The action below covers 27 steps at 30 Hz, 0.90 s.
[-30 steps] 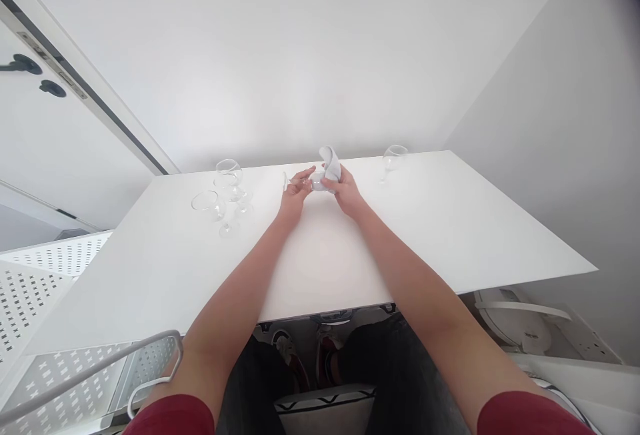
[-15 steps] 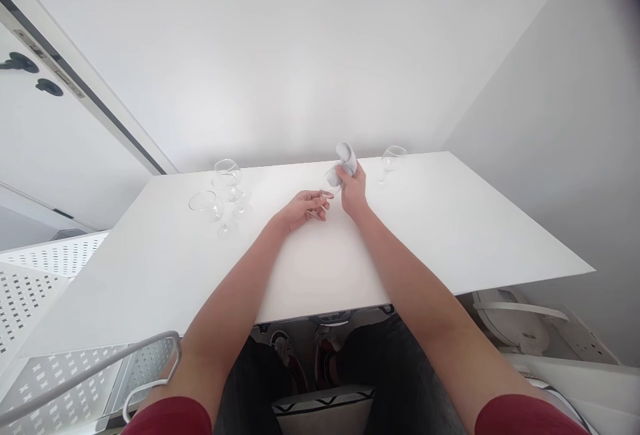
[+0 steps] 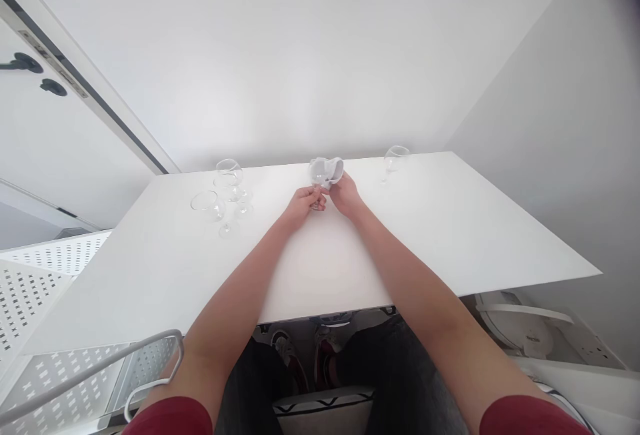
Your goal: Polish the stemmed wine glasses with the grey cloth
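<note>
being held by its stem in the left hand [image 3: 306, 202], fingers closed, a wine glass [image 3: 319, 176] is shown bowl-up above the far middle of a white table [image 3: 330, 255]. a pale cloth [image 3: 333, 169] is gripped by the right hand [image 3: 347, 193] against the bowl; whether any is tucked inside cannot be told. three upright glasses [image 3: 228, 188] are grouped at the left; a single glass [image 3: 395, 162] is placed at the far right. their contents cannot be made out.
</note>
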Each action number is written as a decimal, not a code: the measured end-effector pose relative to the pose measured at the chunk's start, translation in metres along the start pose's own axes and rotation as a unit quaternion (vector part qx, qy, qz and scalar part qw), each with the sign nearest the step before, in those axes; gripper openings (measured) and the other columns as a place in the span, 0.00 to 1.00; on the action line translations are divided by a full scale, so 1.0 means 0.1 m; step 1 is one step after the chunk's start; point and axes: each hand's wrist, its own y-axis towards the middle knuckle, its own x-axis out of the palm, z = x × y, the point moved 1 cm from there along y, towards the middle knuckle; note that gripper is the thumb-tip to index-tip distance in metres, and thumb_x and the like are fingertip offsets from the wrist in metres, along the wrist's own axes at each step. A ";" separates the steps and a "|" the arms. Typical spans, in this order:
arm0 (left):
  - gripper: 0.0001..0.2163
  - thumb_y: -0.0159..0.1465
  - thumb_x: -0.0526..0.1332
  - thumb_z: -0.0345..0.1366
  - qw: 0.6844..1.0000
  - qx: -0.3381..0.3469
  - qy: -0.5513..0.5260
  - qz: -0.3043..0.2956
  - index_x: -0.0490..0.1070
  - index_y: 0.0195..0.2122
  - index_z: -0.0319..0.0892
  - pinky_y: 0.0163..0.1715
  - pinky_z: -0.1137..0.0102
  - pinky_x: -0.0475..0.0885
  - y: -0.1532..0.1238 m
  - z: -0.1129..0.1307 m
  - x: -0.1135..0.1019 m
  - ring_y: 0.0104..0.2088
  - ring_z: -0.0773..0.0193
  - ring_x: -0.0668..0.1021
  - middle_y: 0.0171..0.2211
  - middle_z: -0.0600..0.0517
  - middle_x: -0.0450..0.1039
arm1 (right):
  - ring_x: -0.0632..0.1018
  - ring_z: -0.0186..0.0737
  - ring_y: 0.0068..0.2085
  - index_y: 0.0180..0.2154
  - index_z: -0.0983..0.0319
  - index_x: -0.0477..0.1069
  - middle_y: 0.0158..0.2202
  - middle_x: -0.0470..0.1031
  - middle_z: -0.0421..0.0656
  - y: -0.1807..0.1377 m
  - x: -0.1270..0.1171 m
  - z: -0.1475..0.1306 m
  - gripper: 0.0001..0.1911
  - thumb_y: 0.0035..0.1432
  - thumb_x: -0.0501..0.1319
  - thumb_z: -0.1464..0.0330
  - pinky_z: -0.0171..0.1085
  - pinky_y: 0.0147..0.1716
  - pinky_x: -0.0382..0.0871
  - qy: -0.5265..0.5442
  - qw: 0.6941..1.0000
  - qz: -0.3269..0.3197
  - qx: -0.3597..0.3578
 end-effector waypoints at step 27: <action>0.12 0.64 0.67 0.42 0.995 -0.042 0.076 -0.045 0.69 0.30 0.41 0.32 0.67 0.70 -0.03 0.00 0.08 0.23 0.69 0.63 0.19 0.57 0.59 | 0.74 0.41 0.41 0.42 0.56 0.73 0.41 0.76 0.40 -0.04 0.04 -0.04 0.19 0.47 0.71 0.60 0.39 0.39 0.70 -0.251 0.947 0.153 -0.126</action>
